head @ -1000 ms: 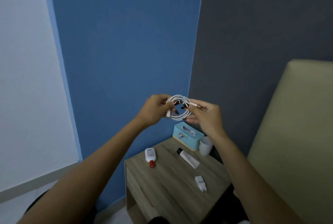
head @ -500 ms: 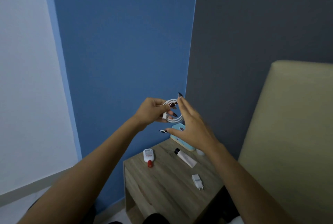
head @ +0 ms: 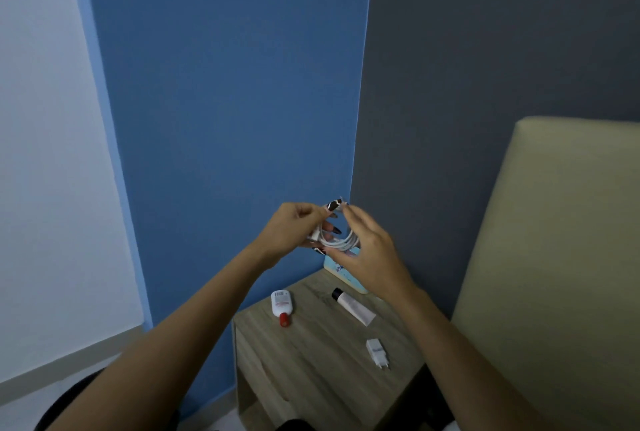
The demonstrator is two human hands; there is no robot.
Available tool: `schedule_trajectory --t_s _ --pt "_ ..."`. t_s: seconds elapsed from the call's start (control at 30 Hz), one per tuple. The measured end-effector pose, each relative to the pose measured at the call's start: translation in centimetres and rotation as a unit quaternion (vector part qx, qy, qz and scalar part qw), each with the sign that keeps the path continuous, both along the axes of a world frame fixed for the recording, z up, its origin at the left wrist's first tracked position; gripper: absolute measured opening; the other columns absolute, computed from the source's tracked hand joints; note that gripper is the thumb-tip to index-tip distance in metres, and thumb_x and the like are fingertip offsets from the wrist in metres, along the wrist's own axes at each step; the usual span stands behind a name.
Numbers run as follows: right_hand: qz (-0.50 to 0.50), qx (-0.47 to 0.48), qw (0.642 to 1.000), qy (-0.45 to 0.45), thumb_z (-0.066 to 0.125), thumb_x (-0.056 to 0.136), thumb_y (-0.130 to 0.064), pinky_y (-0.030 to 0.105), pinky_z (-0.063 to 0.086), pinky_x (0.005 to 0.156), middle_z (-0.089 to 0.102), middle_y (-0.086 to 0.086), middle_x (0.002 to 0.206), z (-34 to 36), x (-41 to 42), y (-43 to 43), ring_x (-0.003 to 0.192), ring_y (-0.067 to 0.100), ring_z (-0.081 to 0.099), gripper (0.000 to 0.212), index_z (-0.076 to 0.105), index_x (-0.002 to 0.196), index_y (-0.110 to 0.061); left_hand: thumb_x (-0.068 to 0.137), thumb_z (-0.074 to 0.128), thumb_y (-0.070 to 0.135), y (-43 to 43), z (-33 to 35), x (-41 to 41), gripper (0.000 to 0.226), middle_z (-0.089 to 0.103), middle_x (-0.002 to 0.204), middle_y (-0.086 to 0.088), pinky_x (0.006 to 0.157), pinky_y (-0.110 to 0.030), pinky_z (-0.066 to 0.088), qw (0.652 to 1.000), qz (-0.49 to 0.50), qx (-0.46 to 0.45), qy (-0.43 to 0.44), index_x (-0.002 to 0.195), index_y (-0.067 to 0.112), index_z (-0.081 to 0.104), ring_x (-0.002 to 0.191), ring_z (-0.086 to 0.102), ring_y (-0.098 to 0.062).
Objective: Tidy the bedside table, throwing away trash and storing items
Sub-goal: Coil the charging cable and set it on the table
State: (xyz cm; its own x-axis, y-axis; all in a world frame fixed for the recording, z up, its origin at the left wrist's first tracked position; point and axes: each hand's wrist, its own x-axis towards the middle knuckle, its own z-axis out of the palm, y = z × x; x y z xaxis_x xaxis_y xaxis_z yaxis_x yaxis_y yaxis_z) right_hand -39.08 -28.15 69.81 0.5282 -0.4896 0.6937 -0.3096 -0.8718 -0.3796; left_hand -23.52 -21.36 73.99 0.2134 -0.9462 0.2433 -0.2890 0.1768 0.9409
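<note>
A coiled white charging cable [head: 341,241] is held in the air above the wooden bedside table [head: 322,361]. My left hand [head: 294,233] pinches the coil at its left side, near the plug ends. My right hand [head: 370,254] curls around the coil's right side, fingertips touching the top of the loop. On the table lie a white bottle with a red cap [head: 282,306], a white tube with a black cap [head: 353,306] and a white charger plug [head: 376,351]. A light-blue tissue box [head: 337,269] stands at the back, mostly hidden behind my right hand.
The table sits in a corner between a blue wall [head: 225,118] and a dark grey wall [head: 485,49]. A beige padded headboard [head: 554,257] rises on the right. The pale floor [head: 20,410] shows at the lower left.
My right hand came back onto the coil after opening beside it. Both hands and the cable shifted slightly left and down in view. The white cup is now hidden behind my right arm.
</note>
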Motion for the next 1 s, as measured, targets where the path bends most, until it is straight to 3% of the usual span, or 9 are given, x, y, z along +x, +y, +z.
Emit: schedule_trajectory --t_s 0.13,0.33,0.43,0.53,0.63,0.8,0.9,1.0 --pt "-0.046 -0.002 0.999 0.0 0.072 0.081 -0.036 0.023 0.038 0.101 0.05 0.005 0.141 -2.7 0.4 -1.6 0.123 0.02 0.046 0.074 0.042 0.142 -0.006 0.095 0.05 0.041 -2.0 -2.5 0.4 0.039 0.073 0.095 -0.013 0.075 -0.033 0.061 1.0 0.016 -0.014 0.004 0.103 0.006 0.066 0.086 0.072 -0.023" --pt "-0.127 0.078 0.989 0.015 0.073 0.08 -0.039 0.028 0.036 0.107 0.048 0.001 0.143 -9.3 0.3 -6.4 0.127 0.018 0.043 0.076 0.04 0.144 -0.013 0.093 0.054 0.033 -8.4 -10.2 2.7 0.025 0.071 0.099 -0.007 0.086 -0.039 0.057 0.999 0.051 0.013 0.005 0.107 0.014 0.065 0.089 0.07 -0.016" --pt "-0.174 0.115 0.978 0.023 0.074 0.08 -0.037 0.032 0.04 0.105 0.049 0.004 0.141 -12.2 -0.1 -9.6 0.126 0.02 0.043 0.076 0.041 0.143 -0.011 0.093 0.055 0.028 -12.2 -14.6 4.2 0.02 0.07 0.1 0.002 0.082 -0.027 0.054 0.995 0.079 0.014 -0.061 0.109 0.021 0.065 0.092 0.066 -0.009" --pt "-0.234 0.157 0.959 0.009 0.074 0.08 -0.034 0.027 0.037 0.102 0.047 0.004 0.143 -14.7 -1.0 -12.6 0.128 0.021 0.042 0.075 0.04 0.144 -0.012 0.093 0.055 0.021 -15.3 -18.4 5.0 0.024 0.067 0.106 0.004 0.076 -0.013 0.046 0.99 0.082 0.02 -0.114 0.115 0.017 0.063 0.095 0.062 -0.008" --pt "-0.299 0.189 0.935 0.001 0.073 0.081 -0.036 0.026 0.035 0.103 0.045 0.007 0.145 -17.9 -2.2 -15.2 0.131 0.023 0.042 0.076 0.039 0.144 -0.011 0.094 0.052 0.017 -17.9 -22.6 5.0 0.023 0.063 0.114 0.003 0.086 -0.021 0.045 0.986 0.044 0.04 -0.155 0.116 0.017 0.06 0.103 0.061 -0.012" --pt "-0.37 0.258 0.892 0.02 0.073 0.081 -0.035 0.037 0.038 0.109 0.041 0.01 0.148 -25.2 -5.0 -17.6 0.135 0.024 0.039 0.078 0.036 0.146 -0.013 0.098 0.036 0.028 -19.1 -29.9 2.2 0.036 0.056 0.126 -0.002 0.096 -0.018 0.038 0.946 -0.031 0.06 -0.316 0.126 0.016 0.055 0.114 0.055 -0.016" --pt "-0.396 0.274 0.876 0.019 0.073 0.081 -0.033 0.028 0.034 0.107 0.044 0.01 0.147 -28.8 -5.6 -18.5 0.135 0.023 0.04 0.075 0.039 0.144 -0.011 0.094 0.03 0.036 -20.2 -34.2 0.3 0.043 0.059 0.124 -0.004 0.096 -0.028 0.047 0.934 -0.079 0.05 -0.345 0.119 0.017 0.059 0.113 0.057 -0.02" --pt "-0.412 0.294 0.862 0.011 0.074 0.081 -0.029 0.023 0.03 0.106 0.045 0.011 0.145 -31.4 -6.0 -19.7 0.135 0.022 0.041 0.075 0.039 0.144 -0.008 0.091 0.02 0.045 -21.6 -37.6 -0.7 0.058 0.053 0.137 -0.006 0.101 -0.023 0.037 0.925 -0.084 0.067 -0.365 0.127 0.018 0.055 0.123 0.053 -0.02"
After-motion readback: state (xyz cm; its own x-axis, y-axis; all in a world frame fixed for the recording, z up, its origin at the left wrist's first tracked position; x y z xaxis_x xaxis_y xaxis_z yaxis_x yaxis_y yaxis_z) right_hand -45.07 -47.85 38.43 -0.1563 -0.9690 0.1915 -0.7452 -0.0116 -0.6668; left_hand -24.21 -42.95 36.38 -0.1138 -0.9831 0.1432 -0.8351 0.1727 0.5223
